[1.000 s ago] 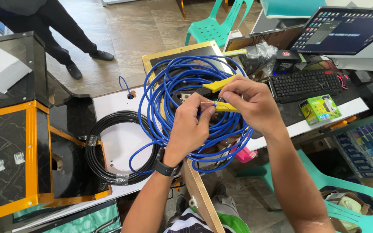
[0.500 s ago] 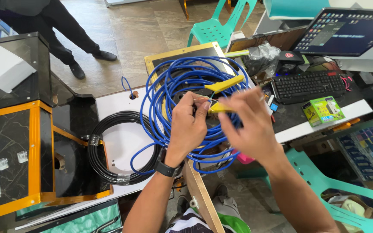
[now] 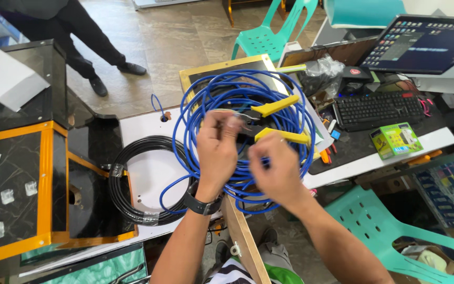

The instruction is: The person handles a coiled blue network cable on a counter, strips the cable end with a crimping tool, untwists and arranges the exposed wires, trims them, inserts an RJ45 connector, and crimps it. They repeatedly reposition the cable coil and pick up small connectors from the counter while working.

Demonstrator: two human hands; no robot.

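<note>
A large coil of blue cable (image 3: 195, 113) lies on the white table (image 3: 151, 163) in front of me. My left hand (image 3: 217, 147), with a black watch on the wrist, pinches the cable's stripped end, where thin wires (image 3: 241, 117) stick out. A crimping tool with yellow handles (image 3: 281, 103) rests on top of the coil. My right hand (image 3: 275, 169) is blurred, just below the tool's lower handle (image 3: 290, 137). Its fingers curl downward and hide whatever is under them.
A black cable coil (image 3: 127, 181) lies left of the blue one. A black keyboard (image 3: 377, 109), a green box (image 3: 395, 139) and a monitor (image 3: 421, 44) are at the right. Teal chairs (image 3: 374, 221) stand nearby. Black-and-orange cabinets (image 3: 22, 173) are at the left. A person's legs (image 3: 88, 47) are behind.
My right hand has let go of the yellow tool handle and dropped down towards me. The left hand keeps pinching the cable end.
</note>
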